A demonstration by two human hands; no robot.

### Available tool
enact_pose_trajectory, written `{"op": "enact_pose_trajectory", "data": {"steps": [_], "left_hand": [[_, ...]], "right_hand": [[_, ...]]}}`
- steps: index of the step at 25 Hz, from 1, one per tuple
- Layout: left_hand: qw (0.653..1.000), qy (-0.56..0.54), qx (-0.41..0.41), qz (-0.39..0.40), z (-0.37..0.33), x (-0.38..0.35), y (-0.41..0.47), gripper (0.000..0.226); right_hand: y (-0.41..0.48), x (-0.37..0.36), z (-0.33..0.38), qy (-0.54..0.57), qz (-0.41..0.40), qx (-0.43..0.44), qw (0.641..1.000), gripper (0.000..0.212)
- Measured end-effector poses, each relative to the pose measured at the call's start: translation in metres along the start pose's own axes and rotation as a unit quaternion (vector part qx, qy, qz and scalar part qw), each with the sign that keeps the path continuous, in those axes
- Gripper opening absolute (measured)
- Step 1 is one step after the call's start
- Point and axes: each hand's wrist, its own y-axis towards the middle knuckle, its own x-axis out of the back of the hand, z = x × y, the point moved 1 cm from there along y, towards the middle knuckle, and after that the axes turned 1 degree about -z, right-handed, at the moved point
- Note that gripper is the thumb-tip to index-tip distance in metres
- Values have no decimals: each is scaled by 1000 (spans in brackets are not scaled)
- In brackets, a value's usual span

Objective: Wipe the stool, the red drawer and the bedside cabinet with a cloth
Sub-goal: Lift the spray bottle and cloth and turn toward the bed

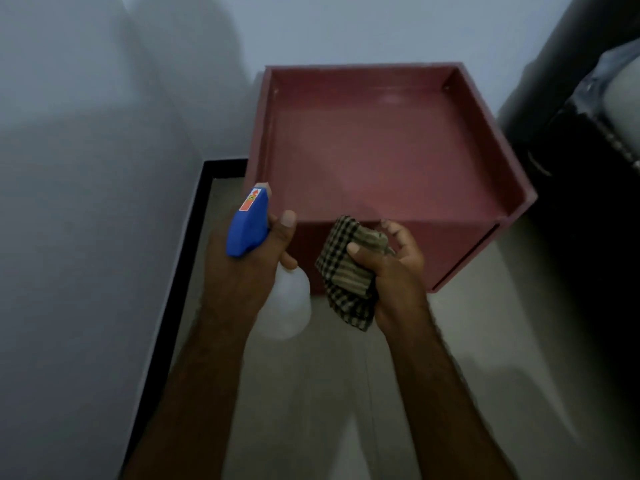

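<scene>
My left hand (252, 259) grips the spray bottle (247, 225), nozzle aimed into the red drawer (381, 150) on the floor just ahead. My right hand (394, 275) clamps the bunched cloth (343, 268), ready for wiping. The drawer bottom possibly looks wet, but the light is poor.

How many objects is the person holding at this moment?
2. A white spray bottle with a blue trigger head in the left hand, and a crumpled checked cloth in the right hand, both in front of the red box-shaped drawer.
</scene>
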Motion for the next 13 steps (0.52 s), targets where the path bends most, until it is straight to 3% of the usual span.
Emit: {"op": "enact_pose_trajectory", "data": {"steps": [7, 13], "left_hand": [[998, 27, -45, 17, -216, 30, 40, 38], [997, 10, -77, 13, -412, 60, 61, 30]], "right_hand": [[-65, -99, 200, 14, 6, 8, 1000, 57], [-125, -182, 374, 5, 38, 48, 998, 56]]}}
